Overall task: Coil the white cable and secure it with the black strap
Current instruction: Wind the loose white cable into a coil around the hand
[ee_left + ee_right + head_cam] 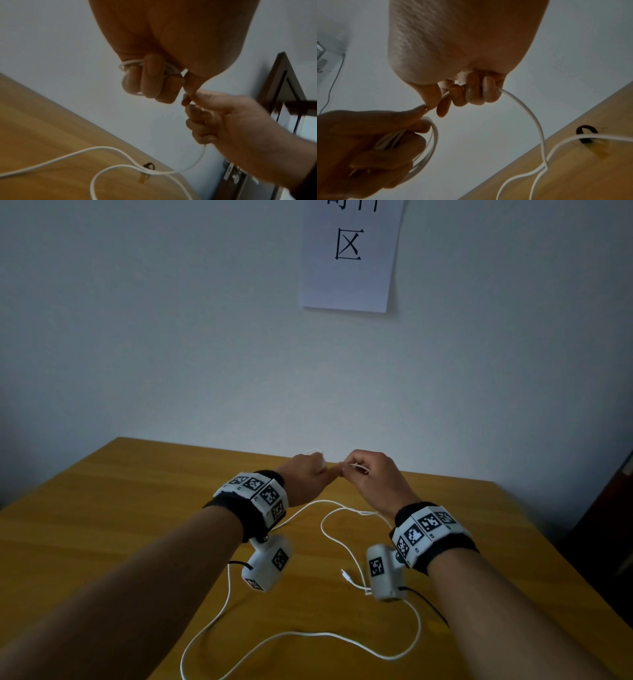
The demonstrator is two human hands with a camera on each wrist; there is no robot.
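Note:
My left hand [308, 470] is raised above the far part of the wooden table [102, 542] and grips a small bundle of white cable loops [126, 65], with its fingers curled round them. Close beside it, my right hand [366, 470] holds the following stretch of the white cable [522, 106] in curled fingers, its thumb touching the left thumb. The rest of the cable [308, 635] trails down and lies in loose curves on the table, ending in a small plug [346, 575]. The black strap [586, 133] lies as a small loop on the table under a cable strand [148, 165].
A pale wall [171, 337] rises right behind the table, with a paper sheet [349, 254] stuck on it. Dark furniture [609, 508] stands at the table's right side. Black leads from the wrist cameras [424, 601] hang over the tabletop.

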